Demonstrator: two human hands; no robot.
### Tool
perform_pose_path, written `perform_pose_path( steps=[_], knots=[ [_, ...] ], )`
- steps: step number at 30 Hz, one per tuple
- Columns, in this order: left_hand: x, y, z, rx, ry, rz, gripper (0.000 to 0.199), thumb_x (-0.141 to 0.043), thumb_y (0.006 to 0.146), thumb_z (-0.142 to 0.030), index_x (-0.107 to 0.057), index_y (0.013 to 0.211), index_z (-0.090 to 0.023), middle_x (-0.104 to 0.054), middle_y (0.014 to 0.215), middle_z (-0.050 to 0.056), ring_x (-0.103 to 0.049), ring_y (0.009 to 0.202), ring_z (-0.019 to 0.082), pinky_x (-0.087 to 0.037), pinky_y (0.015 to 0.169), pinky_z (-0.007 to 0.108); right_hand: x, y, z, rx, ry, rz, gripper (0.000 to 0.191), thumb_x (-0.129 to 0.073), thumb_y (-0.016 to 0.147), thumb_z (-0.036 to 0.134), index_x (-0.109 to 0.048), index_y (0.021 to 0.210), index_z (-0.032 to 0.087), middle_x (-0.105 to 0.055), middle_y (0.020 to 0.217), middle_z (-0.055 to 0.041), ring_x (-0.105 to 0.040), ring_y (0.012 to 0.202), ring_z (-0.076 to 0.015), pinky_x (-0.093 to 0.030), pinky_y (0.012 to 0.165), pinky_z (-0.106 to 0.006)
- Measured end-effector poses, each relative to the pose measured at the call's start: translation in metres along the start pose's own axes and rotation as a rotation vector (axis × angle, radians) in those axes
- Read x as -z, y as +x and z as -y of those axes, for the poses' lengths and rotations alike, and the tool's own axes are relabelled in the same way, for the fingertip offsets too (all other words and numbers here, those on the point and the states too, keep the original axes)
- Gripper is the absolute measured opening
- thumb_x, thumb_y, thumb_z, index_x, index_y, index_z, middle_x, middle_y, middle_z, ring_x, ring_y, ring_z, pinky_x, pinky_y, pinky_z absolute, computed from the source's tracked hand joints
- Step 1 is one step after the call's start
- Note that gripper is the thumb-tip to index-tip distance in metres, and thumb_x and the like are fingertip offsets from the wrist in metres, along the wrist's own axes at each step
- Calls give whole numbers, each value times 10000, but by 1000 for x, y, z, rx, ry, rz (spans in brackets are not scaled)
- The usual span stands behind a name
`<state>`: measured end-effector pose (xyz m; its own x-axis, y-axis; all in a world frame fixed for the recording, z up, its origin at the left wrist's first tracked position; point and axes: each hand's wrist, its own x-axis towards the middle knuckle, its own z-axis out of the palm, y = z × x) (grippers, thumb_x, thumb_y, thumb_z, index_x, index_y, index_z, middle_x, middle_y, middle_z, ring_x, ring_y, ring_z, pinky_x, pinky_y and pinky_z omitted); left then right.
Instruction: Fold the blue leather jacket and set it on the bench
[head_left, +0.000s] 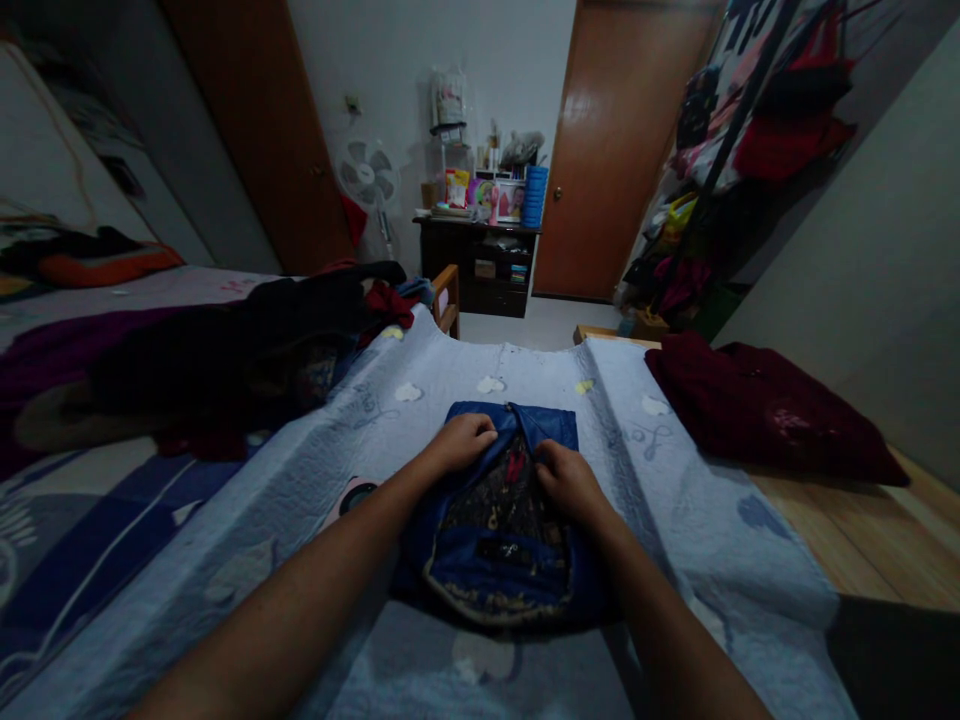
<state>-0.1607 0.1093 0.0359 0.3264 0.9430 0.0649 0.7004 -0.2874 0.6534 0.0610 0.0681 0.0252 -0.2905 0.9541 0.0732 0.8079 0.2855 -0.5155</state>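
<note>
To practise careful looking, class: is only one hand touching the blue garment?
No, the left hand and the right hand both touch the blue garment, one on each side of its opening.

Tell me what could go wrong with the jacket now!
The left hand and right hand hold the two sides of the opening in the jacket, so a hard or uneven tug might spoil its neat shape.
A pink thing lies right by the left forearm, partly hidden, so a sideways move could bump it.
</note>
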Motion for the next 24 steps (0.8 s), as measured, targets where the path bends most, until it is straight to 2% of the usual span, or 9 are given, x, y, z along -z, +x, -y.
perform_pose_path(
  steps=[5, 12, 15, 18, 21, 24],
  knots=[
    [-2, 2, 6, 170, 43, -97, 164, -530, 799, -206, -678, 738, -171, -692, 780, 39, -618, 762, 177, -437, 709, 264, 0, 1, -3, -23, 27, -12, 163, -481, 817, 178, -606, 919, 193, -660, 807, -31, -599, 738, -167, -374, 664, -242],
    [0, 13, 4, 199, 18, -116, 137, -522, 742, -133, -653, 729, -170, -682, 753, 30, -614, 748, 169, -425, 671, 247, 0, 2, -1, -22, 20, 5, 119, -482, 818, 181, -583, 881, 199, -657, 790, -26, -593, 720, -158, -353, 629, -233],
    [4, 12, 6, 200, 11, -179, 107, -551, 773, -229, -642, 758, -175, -676, 770, 30, -608, 748, 174, -417, 666, 256, 1, 2, -2, -29, 5, 33, 145, -475, 823, 179, -585, 915, 199, -668, 808, -30, -602, 737, -162, -357, 638, -235],
    [6, 9, 13, 207, 21, -222, 199, -613, 763, -377, -642, 784, -181, -668, 764, 25, -603, 735, 184, -405, 654, 265, 5, 1, -1, -37, -31, 69, 186, -470, 831, 174, -593, 968, 197, -683, 870, -44, -613, 795, -171, -362, 670, -242],
    [5, 10, 22, 223, 46, -99, 205, -595, 770, -373, -658, 751, -178, -679, 765, 31, -613, 749, 189, -404, 659, 267, 10, 3, 2, -51, -105, 112, 243, -478, 822, 160, -602, 1028, 195, -685, 930, -56, -613, 845, -183, -364, 700, -257],
    [4, 15, 26, 205, 63, 10, 173, -567, 771, -303, -665, 708, -176, -684, 750, 32, -615, 741, 183, -408, 653, 262, 18, 12, 8, -40, -201, 106, 220, -486, 830, 180, -634, 994, 181, -668, 970, -85, -599, 880, -206, -375, 738, -281]
  ],
)
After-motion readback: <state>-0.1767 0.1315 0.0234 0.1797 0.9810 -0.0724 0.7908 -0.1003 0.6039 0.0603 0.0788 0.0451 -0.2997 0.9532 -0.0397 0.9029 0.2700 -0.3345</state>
